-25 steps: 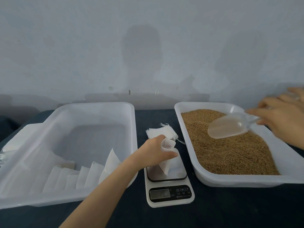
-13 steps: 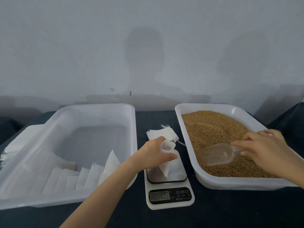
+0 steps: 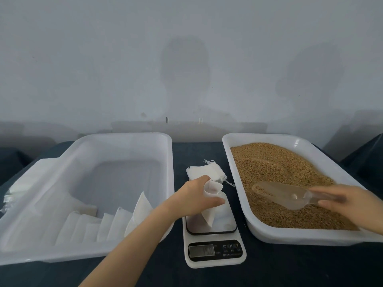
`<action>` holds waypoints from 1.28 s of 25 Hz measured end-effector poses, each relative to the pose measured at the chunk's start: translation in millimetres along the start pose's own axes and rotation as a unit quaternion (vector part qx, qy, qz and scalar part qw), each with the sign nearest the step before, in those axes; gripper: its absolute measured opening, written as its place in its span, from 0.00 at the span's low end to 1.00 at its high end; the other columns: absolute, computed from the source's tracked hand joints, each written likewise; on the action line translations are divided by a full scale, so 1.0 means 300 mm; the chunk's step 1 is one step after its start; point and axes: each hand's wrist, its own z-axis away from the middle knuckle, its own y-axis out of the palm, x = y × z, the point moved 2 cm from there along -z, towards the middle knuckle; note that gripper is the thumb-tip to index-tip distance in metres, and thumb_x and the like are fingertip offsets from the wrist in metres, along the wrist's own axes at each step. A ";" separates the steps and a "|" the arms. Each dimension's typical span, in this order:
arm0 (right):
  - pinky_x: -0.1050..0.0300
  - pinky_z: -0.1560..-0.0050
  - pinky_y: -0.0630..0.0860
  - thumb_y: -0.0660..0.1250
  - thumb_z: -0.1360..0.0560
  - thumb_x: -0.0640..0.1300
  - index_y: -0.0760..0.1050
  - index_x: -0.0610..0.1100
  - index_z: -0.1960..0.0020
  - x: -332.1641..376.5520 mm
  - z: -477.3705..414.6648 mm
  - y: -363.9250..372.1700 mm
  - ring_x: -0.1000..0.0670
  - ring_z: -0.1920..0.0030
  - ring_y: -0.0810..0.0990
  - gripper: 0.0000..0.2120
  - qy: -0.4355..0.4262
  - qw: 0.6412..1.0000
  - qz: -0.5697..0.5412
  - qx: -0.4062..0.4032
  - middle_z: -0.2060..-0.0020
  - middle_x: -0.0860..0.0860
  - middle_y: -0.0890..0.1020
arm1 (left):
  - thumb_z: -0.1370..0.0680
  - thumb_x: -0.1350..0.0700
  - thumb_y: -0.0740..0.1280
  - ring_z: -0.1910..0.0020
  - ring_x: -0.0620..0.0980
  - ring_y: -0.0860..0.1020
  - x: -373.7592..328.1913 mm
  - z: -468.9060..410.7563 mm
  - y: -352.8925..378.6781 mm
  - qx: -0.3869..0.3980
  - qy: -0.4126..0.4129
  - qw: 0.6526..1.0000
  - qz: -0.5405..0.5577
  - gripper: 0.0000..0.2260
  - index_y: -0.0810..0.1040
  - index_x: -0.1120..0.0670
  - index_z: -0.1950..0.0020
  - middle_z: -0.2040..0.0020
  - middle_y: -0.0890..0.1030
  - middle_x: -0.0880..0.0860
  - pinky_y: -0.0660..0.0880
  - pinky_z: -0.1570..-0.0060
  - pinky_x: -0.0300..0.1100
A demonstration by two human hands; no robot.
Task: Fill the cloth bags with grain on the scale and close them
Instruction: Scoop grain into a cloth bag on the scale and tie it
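A: How will the cloth bag [image 3: 211, 195] handle?

B: Soft and nearly weightless, I judge. It droops over the scale [image 3: 215, 253] at centre frame, so the rim is the place to hold, with the mouth gaping.

A: And the hands?

B: My left hand [image 3: 194, 199] is curled round that rim, pinching the cloth. My right hand [image 3: 348, 206], lower right, grips the scoop [image 3: 279, 195] by its handle, bowl lying on the grain [image 3: 279, 162] in its tray [image 3: 290, 235].

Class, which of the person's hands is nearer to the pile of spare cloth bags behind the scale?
Left. The left hand holds a bag just in front of the pile; the right hand grips the scoop over in the grain tray.
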 end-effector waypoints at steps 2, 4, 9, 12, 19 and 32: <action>0.48 0.45 0.73 0.71 0.30 0.47 0.71 0.73 0.50 0.018 -0.002 -0.025 0.57 0.51 0.75 0.21 0.004 1.000 0.001 -0.008 0.49 0.61 0.79 | 0.28 0.38 0.68 0.54 0.41 0.75 -0.001 0.000 0.000 0.005 0.000 1.000 -0.001 0.21 0.69 0.46 0.40 0.49 0.75 0.44 0.71 0.61 0.34; 0.42 0.42 0.74 0.71 0.30 0.47 0.72 0.73 0.50 0.062 0.000 -0.062 0.53 0.49 0.77 0.21 -0.001 1.000 0.001 -0.011 0.49 0.60 0.80 | 0.28 0.38 0.68 0.54 0.41 0.75 -0.001 0.000 0.000 0.005 -0.001 1.000 0.000 0.22 0.69 0.46 0.39 0.49 0.75 0.44 0.71 0.60 0.34; 0.47 0.46 0.77 0.70 0.31 0.50 0.71 0.73 0.50 0.260 -0.002 -0.146 0.55 0.53 0.79 0.19 -0.082 0.996 0.044 0.007 0.53 0.62 0.80 | 0.29 0.37 0.68 0.54 0.41 0.75 0.004 -0.003 0.002 0.006 0.001 1.000 0.007 0.22 0.69 0.45 0.41 0.50 0.75 0.42 0.71 0.60 0.34; 0.53 0.47 0.77 0.69 0.29 0.52 0.69 0.73 0.49 0.376 -0.013 -0.156 0.56 0.55 0.80 0.17 -0.123 0.988 0.087 0.031 0.55 0.64 0.78 | 0.30 0.37 0.69 0.53 0.41 0.76 0.009 -0.007 0.006 0.009 0.000 1.000 0.011 0.22 0.69 0.45 0.41 0.49 0.75 0.43 0.72 0.59 0.34; 0.52 0.37 0.63 0.67 0.27 0.55 0.71 0.72 0.46 0.487 -0.075 -0.142 0.64 0.55 0.70 0.14 -0.171 0.971 0.165 0.020 0.56 0.67 0.74 | 0.30 0.38 0.69 0.52 0.43 0.77 0.012 -0.008 0.013 0.020 -0.001 0.999 0.030 0.23 0.69 0.44 0.39 0.47 0.77 0.44 0.76 0.54 0.35; 0.52 0.38 0.52 0.62 0.23 0.53 0.72 0.67 0.41 0.697 -0.057 -0.138 0.55 0.48 0.71 0.13 -0.251 0.893 0.374 -0.022 0.53 0.59 0.75 | 0.29 0.40 0.70 0.57 0.41 0.75 -0.008 0.002 0.002 0.026 0.020 0.999 0.016 0.19 0.68 0.44 0.45 0.55 0.73 0.39 0.69 0.64 0.32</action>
